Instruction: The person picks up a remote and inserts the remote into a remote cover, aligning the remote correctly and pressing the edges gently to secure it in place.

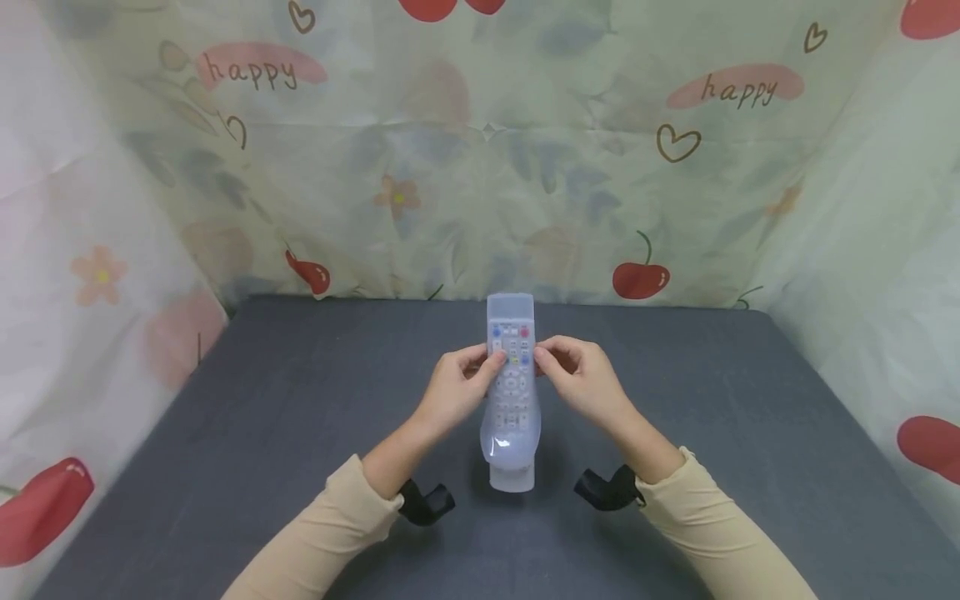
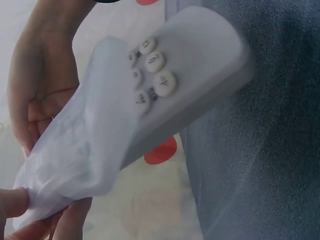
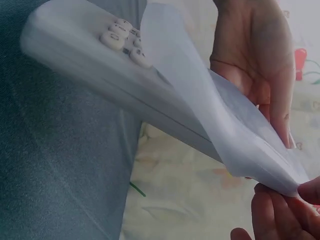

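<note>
A white remote control [image 1: 512, 480] is held upright in front of me, partly inside a translucent cover [image 1: 511, 450]. Its lower end sticks out of the cover, and in the left wrist view several round white buttons show on the bare part of the remote [image 2: 200, 55]. My left hand [image 1: 454, 385] pinches the left edge of the cover, thumb on the front. On the opposite edge, slightly above mid-height, my right hand [image 1: 585, 377] pinches the cover between thumb and fingers. The cover's open end [image 3: 175, 55] flares loosely around the remote in the right wrist view.
A dark grey table [image 1: 300, 433] lies beneath the hands. Cloth with cherries and hearts [image 1: 480, 183] hangs behind it and at both sides. Black wrist mounts [image 1: 427, 505] project inward from both beige sleeves [image 1: 720, 521].
</note>
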Demonstrator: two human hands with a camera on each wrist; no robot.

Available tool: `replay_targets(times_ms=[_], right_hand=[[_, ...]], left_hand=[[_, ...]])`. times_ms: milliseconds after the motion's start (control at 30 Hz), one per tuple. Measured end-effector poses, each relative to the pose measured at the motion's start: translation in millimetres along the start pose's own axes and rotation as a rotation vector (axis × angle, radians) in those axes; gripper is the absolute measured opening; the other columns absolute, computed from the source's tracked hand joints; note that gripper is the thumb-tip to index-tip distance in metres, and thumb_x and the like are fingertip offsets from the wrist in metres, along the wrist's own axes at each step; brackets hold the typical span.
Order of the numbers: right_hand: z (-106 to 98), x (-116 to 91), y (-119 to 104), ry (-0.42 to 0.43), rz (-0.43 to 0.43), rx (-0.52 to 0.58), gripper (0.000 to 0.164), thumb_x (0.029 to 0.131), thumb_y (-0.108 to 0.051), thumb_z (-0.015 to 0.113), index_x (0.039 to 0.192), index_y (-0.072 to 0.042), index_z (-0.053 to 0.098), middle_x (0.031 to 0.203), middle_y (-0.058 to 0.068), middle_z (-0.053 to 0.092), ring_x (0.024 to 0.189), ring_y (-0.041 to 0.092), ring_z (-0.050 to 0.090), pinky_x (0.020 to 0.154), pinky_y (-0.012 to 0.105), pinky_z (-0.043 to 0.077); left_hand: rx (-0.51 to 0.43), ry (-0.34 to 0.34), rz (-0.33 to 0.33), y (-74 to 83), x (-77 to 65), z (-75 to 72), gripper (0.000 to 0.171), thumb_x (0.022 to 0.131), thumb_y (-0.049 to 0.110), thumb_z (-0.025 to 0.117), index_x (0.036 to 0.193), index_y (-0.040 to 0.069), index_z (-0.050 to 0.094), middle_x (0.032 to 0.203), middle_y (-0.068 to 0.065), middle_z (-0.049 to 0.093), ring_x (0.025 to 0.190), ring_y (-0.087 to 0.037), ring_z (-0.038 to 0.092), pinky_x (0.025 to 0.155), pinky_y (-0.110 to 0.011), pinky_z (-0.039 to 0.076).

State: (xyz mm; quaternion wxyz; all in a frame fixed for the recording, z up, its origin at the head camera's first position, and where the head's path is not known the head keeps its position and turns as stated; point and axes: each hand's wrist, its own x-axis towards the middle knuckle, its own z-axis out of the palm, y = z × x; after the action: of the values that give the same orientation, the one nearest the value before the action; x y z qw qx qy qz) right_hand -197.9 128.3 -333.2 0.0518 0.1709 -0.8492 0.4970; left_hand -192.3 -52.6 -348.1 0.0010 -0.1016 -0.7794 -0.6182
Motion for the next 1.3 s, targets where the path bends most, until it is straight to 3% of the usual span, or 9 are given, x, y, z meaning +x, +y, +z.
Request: replay_targets(times_ms=[133, 233, 400, 733, 1000, 1300], right_hand=[[0, -2, 2, 0.025, -0.035, -0.061, 0.017, 0.093, -0.012, 0.055, 0.094, 0.001, 0.067, 0.085, 0.016, 0.069, 0.078, 0.024, 0.066, 0.072, 0.030, 0.054], [0, -2, 2, 0.056, -0.051, -0.091, 0.016, 0.093, -0.010, 0.055, 0.090, 0.000, 0.067, 0.082, 0.015, 0.068, 0.074, 0.023, 0.065, 0.068, 0.028, 0.053], [1, -4, 1, 0.076, -0.102, -0.182, 0.013, 0.092, -0.007, 0.054, 0.085, -0.003, 0.064, 0.078, 0.011, 0.066, 0.072, 0.018, 0.062, 0.069, 0.031, 0.054], [4, -6, -5, 0.147, -0.297, -0.386, 0.009, 0.087, -0.004, 0.058, 0.078, -0.005, 0.060, 0.071, 0.005, 0.060, 0.066, 0.013, 0.056, 0.064, 0.031, 0.053], [7, -7, -6, 0.171, -0.357, -0.477, 0.006, 0.085, -0.004, 0.061, 0.079, -0.005, 0.060, 0.071, 0.006, 0.060, 0.068, 0.018, 0.058, 0.062, 0.032, 0.052], [11, -9, -4, 0.216, -0.424, -0.505, 0.009, 0.084, -0.001, 0.060, 0.077, -0.006, 0.059, 0.068, 0.004, 0.057, 0.063, 0.012, 0.057, 0.059, 0.028, 0.051]], left_hand=[[0.020, -0.036, 0.013, 1.1, -1.3, -1.1, 0.034, 0.094, 0.023, 0.057, 0.121, 0.004, 0.061, 0.103, -0.016, 0.069, 0.084, -0.021, 0.068, 0.069, -0.030, 0.055], [0.046, -0.057, 0.059, 1.8, -2.0, -0.5, 0.032, 0.091, 0.018, 0.061, 0.118, 0.001, 0.062, 0.101, -0.017, 0.069, 0.082, -0.021, 0.069, 0.068, -0.030, 0.055], [0.062, -0.025, 0.112, 0.2, -3.6, 2.2, 0.029, 0.089, 0.012, 0.063, 0.114, -0.002, 0.063, 0.097, -0.018, 0.069, 0.079, -0.024, 0.070, 0.066, -0.030, 0.055], [-0.080, 0.100, 0.030, 5.6, -4.3, 8.1, 0.025, 0.090, 0.010, 0.061, 0.111, -0.002, 0.066, 0.099, -0.021, 0.069, 0.079, -0.021, 0.068, 0.065, -0.032, 0.056], [-0.137, 0.190, -0.026, 9.1, -4.4, 11.0, 0.026, 0.088, 0.010, 0.064, 0.110, -0.004, 0.066, 0.100, -0.023, 0.068, 0.078, -0.018, 0.067, 0.066, -0.031, 0.056], [-0.228, 0.215, -0.097, 8.0, -4.0, 14.1, 0.029, 0.089, 0.010, 0.062, 0.114, -0.005, 0.063, 0.104, -0.025, 0.067, 0.074, -0.011, 0.064, 0.067, -0.028, 0.056]])
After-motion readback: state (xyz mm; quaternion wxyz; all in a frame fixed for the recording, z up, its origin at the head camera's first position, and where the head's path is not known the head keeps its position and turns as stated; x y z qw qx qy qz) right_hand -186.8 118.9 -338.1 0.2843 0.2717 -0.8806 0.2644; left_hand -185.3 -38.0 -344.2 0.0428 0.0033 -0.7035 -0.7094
